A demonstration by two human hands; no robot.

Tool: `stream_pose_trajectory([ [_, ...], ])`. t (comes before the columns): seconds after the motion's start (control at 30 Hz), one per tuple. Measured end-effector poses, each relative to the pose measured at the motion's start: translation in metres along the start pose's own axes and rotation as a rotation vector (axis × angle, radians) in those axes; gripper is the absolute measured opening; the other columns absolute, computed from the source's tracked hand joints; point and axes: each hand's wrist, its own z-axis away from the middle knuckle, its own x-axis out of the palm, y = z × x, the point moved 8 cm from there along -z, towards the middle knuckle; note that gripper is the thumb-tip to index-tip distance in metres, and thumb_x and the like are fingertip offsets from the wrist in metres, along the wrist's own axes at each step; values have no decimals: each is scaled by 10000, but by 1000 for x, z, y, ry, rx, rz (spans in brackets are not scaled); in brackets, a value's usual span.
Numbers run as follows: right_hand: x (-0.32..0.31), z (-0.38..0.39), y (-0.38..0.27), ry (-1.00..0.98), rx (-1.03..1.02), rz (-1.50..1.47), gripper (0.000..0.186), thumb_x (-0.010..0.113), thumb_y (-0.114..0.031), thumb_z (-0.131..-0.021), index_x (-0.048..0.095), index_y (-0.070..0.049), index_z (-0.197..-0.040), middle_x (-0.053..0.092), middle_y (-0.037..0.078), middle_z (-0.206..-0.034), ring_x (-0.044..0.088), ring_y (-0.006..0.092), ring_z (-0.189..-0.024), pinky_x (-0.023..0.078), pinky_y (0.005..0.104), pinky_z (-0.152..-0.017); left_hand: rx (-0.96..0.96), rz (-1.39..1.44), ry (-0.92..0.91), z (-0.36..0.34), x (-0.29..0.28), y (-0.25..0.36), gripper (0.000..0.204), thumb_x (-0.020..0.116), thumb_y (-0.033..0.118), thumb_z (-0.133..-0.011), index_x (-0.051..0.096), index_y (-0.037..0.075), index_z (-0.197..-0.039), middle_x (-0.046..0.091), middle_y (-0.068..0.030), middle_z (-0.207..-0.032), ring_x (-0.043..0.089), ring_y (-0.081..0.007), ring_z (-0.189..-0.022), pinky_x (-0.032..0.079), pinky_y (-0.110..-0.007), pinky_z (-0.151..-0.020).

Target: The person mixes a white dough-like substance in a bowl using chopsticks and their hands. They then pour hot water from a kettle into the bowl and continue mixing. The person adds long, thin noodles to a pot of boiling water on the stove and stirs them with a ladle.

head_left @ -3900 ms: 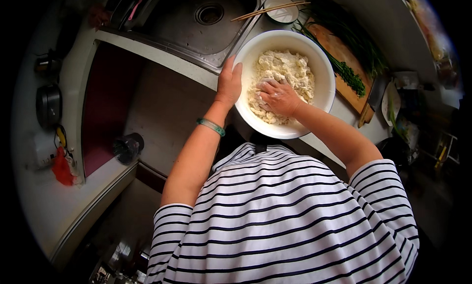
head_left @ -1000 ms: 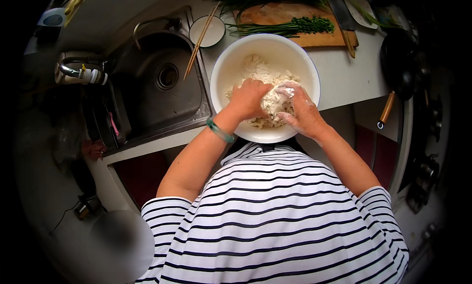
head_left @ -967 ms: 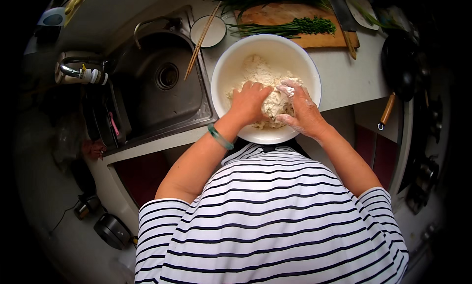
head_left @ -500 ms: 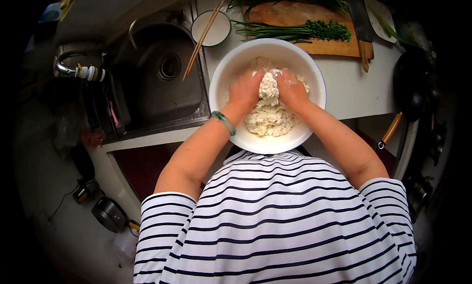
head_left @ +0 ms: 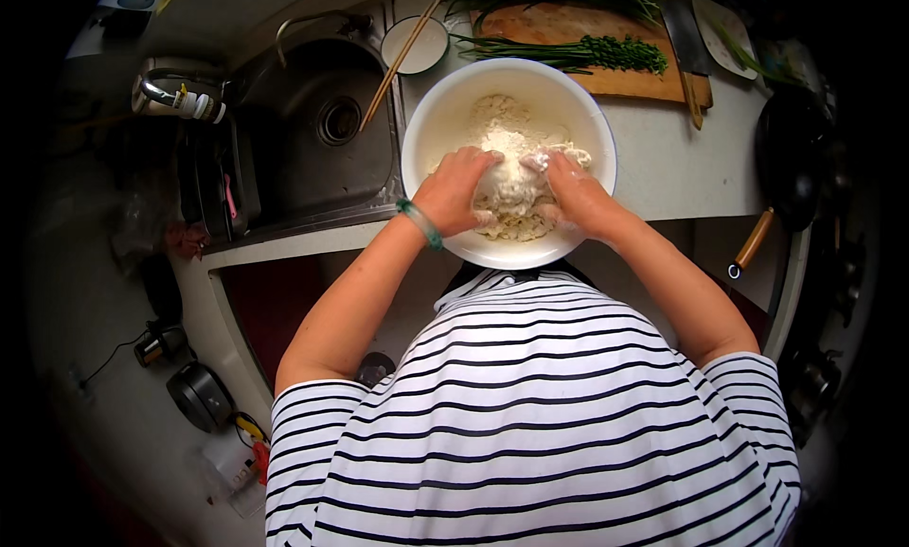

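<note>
1. Both hands deep in the white bowl (head_left: pixel 445 121) right now, kneading. Left hand (head_left: pixel 457 189) cupped against the near-left side of the dough lump (head_left: pixel 509 180), fingers curled round it. Right hand (head_left: pixel 573 189) pressed on the right side, fingers bent over the top, dusted with flour.
2. Dough sitting in the middle of the bowl, shaggy, with loose dry flour (head_left: pixel 492 112) banked against the far wall and ragged crumbs (head_left: pixel 516 227) lying under the wrists. Not yet one smooth mass, by the look of it.
3. Best handling here: squeeze inward from both sides, fold the far edge over, press down with the heels of the palms, then turn the lump a little and repeat.
4. Worth sweeping the lump across the far wall to gather that dry flour, and scooping the near crumbs back in rather than leaving them.
5. Bowl standing at the counter's front edge (head_left: pixel 663 168), just beside the sink (head_left: pixel 312 131). Pressure straight down, not toward the body, to keep it from sliding off.
6. Green bracelet (head_left: pixel 419 223) riding at the left wrist, close to the rim; easy to foul with sticky dough.
7. Stickiness hard to judge from this height; possibly still wet at the core.
8. Chopsticks (head_left: pixel 402 60) across the small dish, chives (head_left: pixel 578 50) on the cutting board (head_left: pixel 606 22) beyond, untouched.
</note>
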Motion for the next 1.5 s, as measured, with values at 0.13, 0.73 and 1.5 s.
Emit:
stream_pose_trajectory([
  [0.13, -1, 16, -15, 20, 32, -73, 569, 717, -226, -693, 461, 38, -1127, 467, 200, -1198, 447, 370, -1092, 413, 405, -927, -241, -175, 17, 9, 4, 13, 833, 797, 228, -563, 403, 150, -1294, 460, -116, -1212, 464, -333, -1062, 458, -416, -846],
  [0.73, 18, -90, 50, -116, 321, -4, 353, 514, -81, -809, 450, -47, -1154, 501, 201, -1148, 515, 381, -1048, 480, 459, -764, -476, -265, -23, -71, 45, -83, 449, 727, 223, -681, 473, 136, -1040, 605, -144, -947, 598, -355, -895, 496, -469, -720],
  [1.5, 38, -143, 21, -323, 517, -774, 539, 562, -513, -841, 619, -9, -1027, 581, 73, -848, 500, 128, -669, 415, 311, -569, -889, 1492, 825, 10, 72, -87, 839, 695, 429, -775, 225, 23, -1339, 371, -168, -1296, 433, -256, -1166, 418, -355, -931],
])
